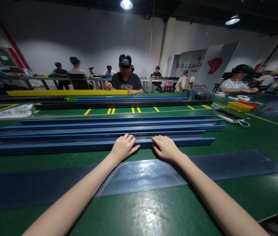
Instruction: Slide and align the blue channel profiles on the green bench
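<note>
A long blue U-shaped channel (pixel 178 143) lies across the green table in front of me, its near wall towards me. My left hand (pixel 124 146) grips that wall left of centre, fingers curled over the top and thumb stretched along the near side. A short way to its right, my right hand (pixel 165 147) has its fingers bent over the same channel; their tips are partly hidden. Under my forearms a long clear plastic strip (pixel 144 177) lies on the table, shiny and slightly bowed in the middle.
More blue channels (pixel 119 122) lie parallel just behind. Farther back are a dark bar (pixel 121 105) and a yellow bar (pixel 67 92), where a person (pixel 126 80) sits opposite. To the right lie a power bank-like device (pixel 228 116) with a white cable and a yellow tray (pixel 239 106).
</note>
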